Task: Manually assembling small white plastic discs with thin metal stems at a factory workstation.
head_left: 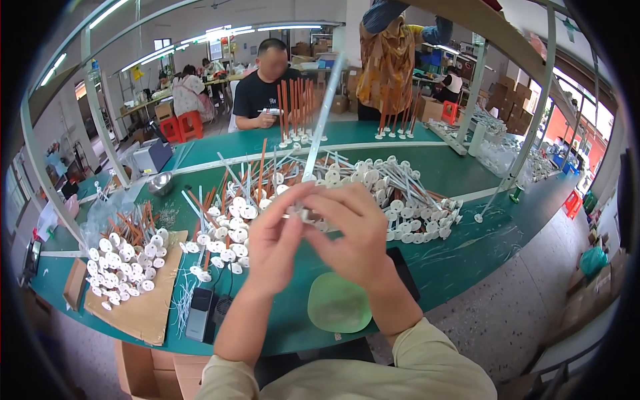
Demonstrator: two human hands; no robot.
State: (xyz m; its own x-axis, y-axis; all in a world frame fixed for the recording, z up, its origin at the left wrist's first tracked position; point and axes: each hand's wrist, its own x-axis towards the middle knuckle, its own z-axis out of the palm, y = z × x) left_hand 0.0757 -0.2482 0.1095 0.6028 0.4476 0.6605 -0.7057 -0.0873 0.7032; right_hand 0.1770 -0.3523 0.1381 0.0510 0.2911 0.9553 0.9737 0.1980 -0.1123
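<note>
Head view: at the near edge of the green table [467,253], a pale green round pad [339,303] is lying just below the person's wrists, with a dark flat device [199,313] and a bundle of white ties [181,300] to its left. Above the pad, the left hand [272,247] and right hand [353,233] are meeting over the table, both grips closing on the lower end of a long white rod [323,120], which is rising at a slight tilt toward the far side; the fingers are hiding the rod's base. At far left, a sheet of cardboard [143,313] is carrying a cluster of white discs [123,263] with brown sticks among them. Behind the hands, and partly blocked by them, a large heap of white rods and discs [387,193] is sprawling across the table, with a small metal bowl [160,183] beside it. Farther back, brown sticks standing upright [297,110] are lining the far edge. Beyond them a person in a black shirt [263,93] is sitting, and another person in a patterned garment [387,63] is standing.
</note>
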